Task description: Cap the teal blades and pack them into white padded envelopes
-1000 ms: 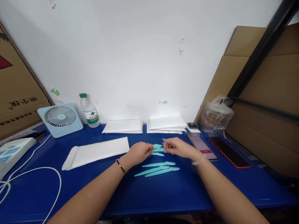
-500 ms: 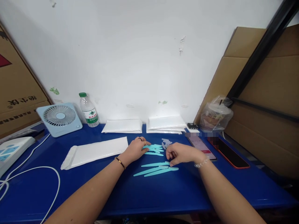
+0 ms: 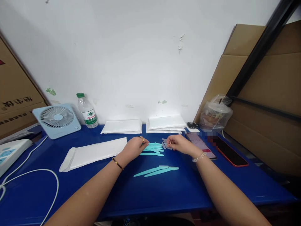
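Note:
Several slim teal plastic sticks lie in a small pile on the blue table. My left hand rests at the pile's left end, fingers curled onto the sticks. To the right of the pile lie a few small clear caps. My right hand is beside them, its fingers pinched together at the caps; what they hold is too small to make out. Two more teal sticks lie side by side nearer to me, with neither hand touching them.
A long white padded envelope lies left of my hands, with more envelope stacks at the wall. A small fan, a water bottle and a white cable are at the left. Two phones and a bagged drink are at the right.
My right hand dropped to the near group of sticks, then went back up to the clear caps. The near group now has two sticks instead of three. The left hand stayed on the pile.

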{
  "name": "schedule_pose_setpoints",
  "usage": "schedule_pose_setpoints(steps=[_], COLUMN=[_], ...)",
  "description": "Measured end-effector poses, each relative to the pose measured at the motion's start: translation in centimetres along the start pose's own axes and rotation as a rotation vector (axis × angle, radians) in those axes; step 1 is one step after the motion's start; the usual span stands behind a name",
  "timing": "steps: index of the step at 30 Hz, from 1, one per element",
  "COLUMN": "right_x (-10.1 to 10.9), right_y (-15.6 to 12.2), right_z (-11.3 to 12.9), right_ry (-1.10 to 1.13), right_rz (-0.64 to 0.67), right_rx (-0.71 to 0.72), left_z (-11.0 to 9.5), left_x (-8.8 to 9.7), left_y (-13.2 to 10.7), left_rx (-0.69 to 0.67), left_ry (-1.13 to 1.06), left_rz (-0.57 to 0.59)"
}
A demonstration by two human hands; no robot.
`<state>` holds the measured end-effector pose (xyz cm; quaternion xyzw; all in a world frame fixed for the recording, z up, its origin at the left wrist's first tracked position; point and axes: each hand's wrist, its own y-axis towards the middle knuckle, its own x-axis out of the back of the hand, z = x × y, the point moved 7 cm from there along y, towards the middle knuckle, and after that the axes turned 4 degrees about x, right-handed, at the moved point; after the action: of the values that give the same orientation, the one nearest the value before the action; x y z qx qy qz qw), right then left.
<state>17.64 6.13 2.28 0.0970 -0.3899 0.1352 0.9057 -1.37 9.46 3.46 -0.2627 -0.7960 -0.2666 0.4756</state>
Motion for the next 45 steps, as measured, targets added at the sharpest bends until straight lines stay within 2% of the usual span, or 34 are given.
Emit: schedule_pose_setpoints(steps=[2, 4, 6, 10, 13, 16, 19, 21, 24, 28, 30, 32, 36, 38, 41, 45], right_x=[0.7, 0.8, -0.2, -3.6, -4.8, -4.9, -3.5, -2.5, -1.3, 0.3, 0.9, 0.7, -1.9, -3.0, -3.9, -2.9], right_y=[0.1, -0.1, -0.4, -1.4, -1.5, -1.3, -1.0, -0.8, -0.5, 0.0, -0.1, -0.5, -2.1, -2.5, -2.3, -1.5], right_z=[-0.6, 0.1, 1.6, 4.3, 5.0, 5.2, 5.5, 5.4, 3.9, 0.6, 0.1, 0.7, 2.9, 3.5, 4.2, 4.8], right_ry=[-0.05, -0.083, -0.082, -0.122, -0.189, -0.197, -0.175, -0.145, -0.092, -0.093, -0.112, -0.103, -0.128, -0.2, -0.254, -0.122], right_rz=[-0.064, -0.074, 0.03, 0.345, 0.397, 0.358, 0.203, 0.121, 0.055, -0.054, -0.081, -0.015, 0.355, 0.45, 0.44, 0.264], right_rx=[-0.025, 0.011, 0.08, 0.171, 0.184, 0.175, 0.171, 0.179, 0.147, 0.007, -0.022, 0.004, 0.053, 0.049, 0.089, 0.1], left_z=[0.7, 1.0, 1.0, 0.8, 0.4, -0.8, -2.2, -2.6, -2.0, -0.8, -0.5, -0.3, -0.8, -1.4, -2.8, -3.9], left_x=[-0.2, -0.5, -0.9, -1.3, -0.6, 0.0, -0.8, -1.2, -0.9, -0.5, -0.6, -0.8, -0.5, -0.4, -1.0, -1.9], left_y=[0.1, 0.1, 0.0, 0.0, -0.3, -0.7, -1.1, -1.1, -0.6, -0.1, 0.0, 0.1, -0.1, -0.4, -1.2, -1.9], left_rx=[0.017, 0.024, 0.02, -0.001, 0.006, -0.019, -0.071, -0.097, -0.084, -0.065, -0.057, -0.044, -0.031, -0.03, -0.077, -0.121], left_ry=[0.016, 0.036, 0.052, 0.059, 0.036, -0.019, -0.056, -0.052, -0.015, 0.035, 0.045, 0.051, 0.03, -0.001, -0.037, -0.029], left_rz=[0.003, 0.008, 0.01, 0.025, -0.017, -0.023, 0.108, 0.142, 0.066, -0.011, -0.024, -0.029, -0.048, -0.032, 0.057, 0.161])
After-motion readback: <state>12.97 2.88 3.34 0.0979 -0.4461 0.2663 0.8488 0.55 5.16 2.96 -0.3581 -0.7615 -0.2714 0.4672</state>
